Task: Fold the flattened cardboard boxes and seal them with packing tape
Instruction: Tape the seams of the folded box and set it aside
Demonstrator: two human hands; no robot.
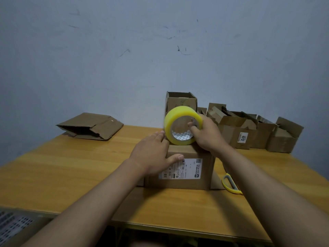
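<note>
1. Stood near the middle of the tabletop (53, 168), toward its front edge: a cardboard box (188, 177), top closed, white shipping label (180, 168) on the face toward the camera.
2. Lay flat on the box's top left corner: the left hand (153, 154), fingers straight, thumb pressed down onto the front face beside the label.
3. Gripped a yellow tape roll (181, 125): the right hand (208, 134), fingers hooked through the core, roll upright on edge at the far end of the box top.
4. Rested on the tabletop just right of the box: a yellow-handled cutter (230, 184), partly hidden by the right forearm.
5. Sat at the far left corner: a flattened box (90, 126), partly sprung open.
6. Stood at the far edge behind the tape: an open-topped box (180, 100), inside not visible.
7. Lined the far right edge: a row of open boxes (258, 132), flaps up, contents impossible to tell; one marked "1012".
</note>
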